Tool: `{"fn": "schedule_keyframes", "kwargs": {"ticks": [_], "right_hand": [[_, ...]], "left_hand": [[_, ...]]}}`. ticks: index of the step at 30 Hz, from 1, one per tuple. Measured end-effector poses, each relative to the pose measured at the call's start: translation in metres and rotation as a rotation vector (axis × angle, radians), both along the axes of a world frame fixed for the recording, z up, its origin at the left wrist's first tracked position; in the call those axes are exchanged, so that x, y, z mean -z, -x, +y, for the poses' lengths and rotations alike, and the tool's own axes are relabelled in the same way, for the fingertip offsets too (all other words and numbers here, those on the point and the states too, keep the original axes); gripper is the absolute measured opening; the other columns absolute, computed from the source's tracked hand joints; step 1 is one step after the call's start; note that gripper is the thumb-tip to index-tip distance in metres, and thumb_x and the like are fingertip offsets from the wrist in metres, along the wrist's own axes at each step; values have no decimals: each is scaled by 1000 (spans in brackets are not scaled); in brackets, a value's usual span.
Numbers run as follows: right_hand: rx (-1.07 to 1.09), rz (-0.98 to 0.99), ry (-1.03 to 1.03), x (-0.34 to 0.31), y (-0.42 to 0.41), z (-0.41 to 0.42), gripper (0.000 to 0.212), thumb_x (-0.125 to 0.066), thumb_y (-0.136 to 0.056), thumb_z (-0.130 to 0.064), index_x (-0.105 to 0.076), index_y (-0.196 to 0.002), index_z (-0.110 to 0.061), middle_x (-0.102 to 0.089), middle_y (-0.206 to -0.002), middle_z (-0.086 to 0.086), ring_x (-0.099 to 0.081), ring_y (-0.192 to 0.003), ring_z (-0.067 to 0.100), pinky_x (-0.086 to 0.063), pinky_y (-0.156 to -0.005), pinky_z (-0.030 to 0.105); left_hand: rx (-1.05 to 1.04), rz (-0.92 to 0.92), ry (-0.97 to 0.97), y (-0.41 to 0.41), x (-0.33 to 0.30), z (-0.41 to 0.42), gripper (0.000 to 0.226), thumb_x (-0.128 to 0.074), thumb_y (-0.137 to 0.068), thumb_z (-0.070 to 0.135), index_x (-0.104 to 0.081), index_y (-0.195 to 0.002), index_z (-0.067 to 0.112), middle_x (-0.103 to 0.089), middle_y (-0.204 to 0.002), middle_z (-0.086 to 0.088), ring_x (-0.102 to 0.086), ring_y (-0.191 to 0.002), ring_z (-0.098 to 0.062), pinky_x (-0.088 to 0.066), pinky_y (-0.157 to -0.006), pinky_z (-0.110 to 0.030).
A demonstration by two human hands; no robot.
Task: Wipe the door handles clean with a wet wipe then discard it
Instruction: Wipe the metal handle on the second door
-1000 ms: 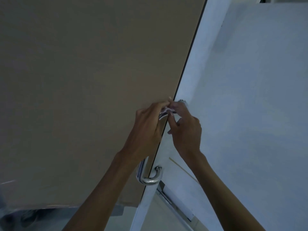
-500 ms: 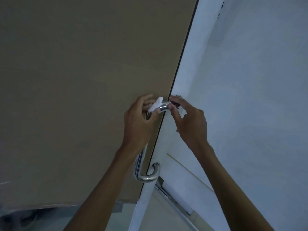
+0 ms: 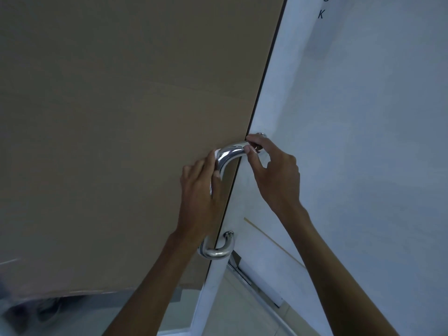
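A chrome U-shaped door handle (image 3: 229, 153) is mounted on the white door edge, and its lower bend (image 3: 216, 253) shows below my wrist. My left hand (image 3: 198, 190) wraps around the upright bar just under the top bend. Only a white sliver of the wet wipe (image 3: 213, 154) shows at its fingertips; the rest is hidden under the hand. My right hand (image 3: 274, 170) pinches the handle's top end beside its mount (image 3: 261, 135) with thumb and forefinger.
A brown panel (image 3: 121, 117) covers the door on the left. A white door frame strip (image 3: 274, 93) and a pale wall (image 3: 375, 141) with dark letters fill the right. Tiled floor (image 3: 232, 311) and a door track (image 3: 254, 284) lie below.
My left hand has slid with the wipe from the handle's top bend down onto the upright bar, leaving the bend bare. My right hand stays pinched at the top end.
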State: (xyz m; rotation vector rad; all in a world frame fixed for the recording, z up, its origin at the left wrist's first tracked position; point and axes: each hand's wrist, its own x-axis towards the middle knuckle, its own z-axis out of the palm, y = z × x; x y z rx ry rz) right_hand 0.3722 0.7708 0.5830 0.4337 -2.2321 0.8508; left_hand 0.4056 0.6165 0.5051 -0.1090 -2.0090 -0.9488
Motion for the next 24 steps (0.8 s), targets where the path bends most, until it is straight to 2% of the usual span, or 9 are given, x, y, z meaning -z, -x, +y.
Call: {"fn": "schedule_keyframes", "kwargs": {"ticks": [3, 5, 7, 9, 12, 15, 17, 20, 24], "right_hand": [[-7, -5, 13, 0, 0, -1, 29, -56, -106, -50, -66, -131, -40, -73, -105, -19, -41, -47, -6, -35, -58, 15], [-19, -8, 25, 1, 2, -3, 30, -57, -106, -49, -66, -133, -39, -74, -110, -18, -42, -50, -8, -42, -60, 17], [-19, -2, 27, 2, 3, -3, 31, -57, -106, -49, -65, -133, -39, -74, -112, -17, -44, -53, -8, -47, -62, 21], [-14, 2, 24, 3, 3, -3, 31, -57, -106, -49, -65, -134, -38, -73, -111, -18, -42, -52, -8, -43, -60, 19], [2, 10, 19, 2, 4, -4, 31, -57, -106, -49, -65, -133, -38, -74, -111, -17, -42, -53, -7, -44, -64, 21], [9, 6, 18, 2, 4, -5, 30, -58, -105, -49, -65, -133, -39, -73, -111, -19, -48, -59, -2, -50, -67, 24], [10, 5, 19, 2, 3, -5, 30, -58, -105, -49, -65, -133, -39, -71, -109, -22, -49, -59, -2, -48, -66, 23], [11, -11, 27, 1, 2, -6, 29, -57, -106, -49, -65, -133, -40, -71, -109, -22, -50, -60, -2, -44, -64, 22], [29, -21, 23, -1, 0, -8, 29, -56, -106, -50, -65, -133, -40, -73, -110, -20, -65, -79, 6, -49, -68, 26]], "left_hand": [[-30, -29, -5, -13, 17, 9, 55, -41, -106, 24, -36, -160, 12, -50, -152, 0, -41, -133, -18, -31, -115, -34], [11, -42, 7, -15, 24, 11, 59, -37, -107, 27, -25, -164, 13, -37, -165, -1, -32, -151, -17, -23, -124, -40], [112, -50, -35, -19, 32, 14, 62, -36, -109, 23, -14, -166, 11, -18, -173, -1, -14, -160, -13, -13, -129, -33], [169, -49, -52, -26, 42, 21, 66, -40, -109, 16, -7, -166, 10, -6, -175, 0, -5, -161, -11, -6, -128, -23], [176, 1, 5, -27, 43, 25, 67, -41, -107, 9, -5, -164, 1, -2, -175, -7, -2, -162, -19, -6, -130, -29], [133, 69, 93, -15, 30, 21, 63, -38, -104, 2, -12, -162, -6, -10, -173, -14, -8, -162, -27, -17, -130, -43], [83, 155, 89, -10, 29, 18, 54, -39, -107, 5, -28, -158, -6, -26, -169, -17, -23, -159, -28, -30, -126, -47], [1, 310, -78, -9, 34, 16, 36, -50, -110, 15, -62, -138, -4, -59, -146, -14, -57, -139, -24, -48, -114, -38], [-74, 354, -196, -3, 14, 12, 14, -70, -99, 8, -77, -107, -1, -75, -117, -8, -72, -109, -18, -57, -98, -27]]}}
